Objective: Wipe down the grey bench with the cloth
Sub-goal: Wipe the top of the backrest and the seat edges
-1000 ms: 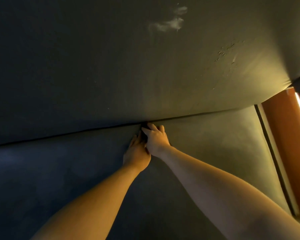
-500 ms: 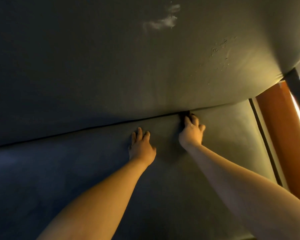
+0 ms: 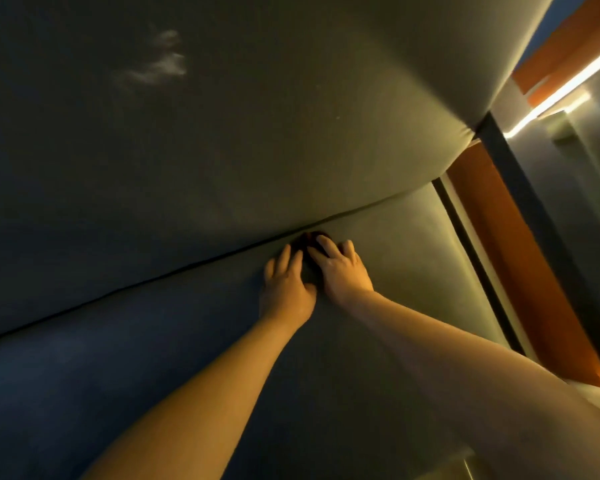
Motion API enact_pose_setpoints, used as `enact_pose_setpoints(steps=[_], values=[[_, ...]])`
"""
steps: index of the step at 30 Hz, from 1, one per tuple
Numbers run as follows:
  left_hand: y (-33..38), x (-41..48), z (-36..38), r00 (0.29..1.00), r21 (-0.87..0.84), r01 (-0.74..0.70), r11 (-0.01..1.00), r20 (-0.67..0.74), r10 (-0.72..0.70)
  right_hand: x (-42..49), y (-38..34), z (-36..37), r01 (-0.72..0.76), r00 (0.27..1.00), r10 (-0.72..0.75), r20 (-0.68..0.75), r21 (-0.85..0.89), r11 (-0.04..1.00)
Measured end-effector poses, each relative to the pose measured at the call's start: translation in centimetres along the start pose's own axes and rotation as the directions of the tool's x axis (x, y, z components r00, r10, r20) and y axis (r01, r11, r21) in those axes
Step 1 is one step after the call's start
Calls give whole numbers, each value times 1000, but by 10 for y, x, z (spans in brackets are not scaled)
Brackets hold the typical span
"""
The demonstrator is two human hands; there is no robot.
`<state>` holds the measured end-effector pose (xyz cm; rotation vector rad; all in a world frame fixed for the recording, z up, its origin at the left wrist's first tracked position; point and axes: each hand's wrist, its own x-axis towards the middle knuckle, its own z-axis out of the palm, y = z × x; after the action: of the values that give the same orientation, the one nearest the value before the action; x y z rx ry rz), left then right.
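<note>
- Step in hand: wiping along the seam (image 3: pixel 170 274) where the seat surface (image 3: pixel 136 393) of the grey bench meets its backrest (image 3: pixel 257 133). Both hands work at centre frame, close together.
- Cloth (image 3: pixel 309 238): a small dark wad lying right at the seam, just above centre, mostly covered by fingers. Only its upper edge shows.
- Right hand (image 3: pixel 342 271): fingers laid over the cloth, pressing it into the seam. Whether the thumb hooks round the cloth cannot be told; the view is dim.
- Left hand (image 3: pixel 286 285): released, fingers straight and flat on the seat surface. It lies just beside the right hand, its fingertips next to the cloth, and holds nothing.
- Outstanding: a pale smear (image 3: pixel 160 65) shows on the backrest at upper left, well apart from the hands. By that mark, the task is judged incomplete.
- Next move, as judged: carry the cloth along the seam with steady downward pressure, keeping it from slipping into the gap, then take it up to the smear.
- Right of frame: an orange panel (image 3: pixel 499 254) and a lit strip (image 3: pixel 561 88) stand beyond the bench end.
</note>
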<state>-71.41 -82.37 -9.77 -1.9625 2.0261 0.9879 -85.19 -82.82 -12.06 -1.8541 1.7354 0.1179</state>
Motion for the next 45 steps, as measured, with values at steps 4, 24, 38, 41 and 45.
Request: enact_pose_setpoints(steps=[4,24,38,41,45], values=[[48,10,28,990,59,-30,998,139,22,-6,63,-28,-155,985,157,-74,38,987],[91,23,29,978,214,58,975,186,-99,9,120,-69,-181,971,187,-152,51,982],[60,28,5,978,50,-10,999,209,-1,25,106,-77,-436,880,468,-77,257,863],[37,29,-7,972,-35,-56,998,227,62,30,73,-64,-414,898,439,-36,270,869],[-11,12,-17,991,97,96,991,86,-104,28,33,-43,-360,929,370,-11,207,910]])
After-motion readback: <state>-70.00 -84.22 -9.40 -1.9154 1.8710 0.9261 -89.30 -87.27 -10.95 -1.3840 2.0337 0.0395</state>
